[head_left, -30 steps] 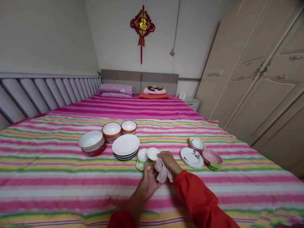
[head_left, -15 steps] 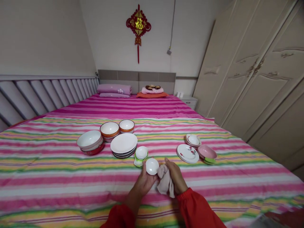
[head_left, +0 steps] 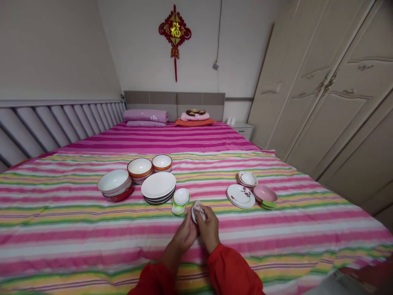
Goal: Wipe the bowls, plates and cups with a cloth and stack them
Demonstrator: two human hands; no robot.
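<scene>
Centrally, small white dish (head_left: 194,213) held tilted above the striped bedspread (head_left: 61,229), near edge of the dish spread. Left hand (head_left: 186,235) grasps its left rim; right hand (head_left: 208,227) presses a pale cloth (head_left: 199,209) against it, fingers closed on the cloth. Just left and farther: white saucer on green dishes (head_left: 180,198), then stacked white plates (head_left: 158,187), orange-rimmed bowls (head_left: 140,169), big white bowls (head_left: 114,184). Right side: floral plate (head_left: 240,195), pink bowl (head_left: 265,193).
</scene>
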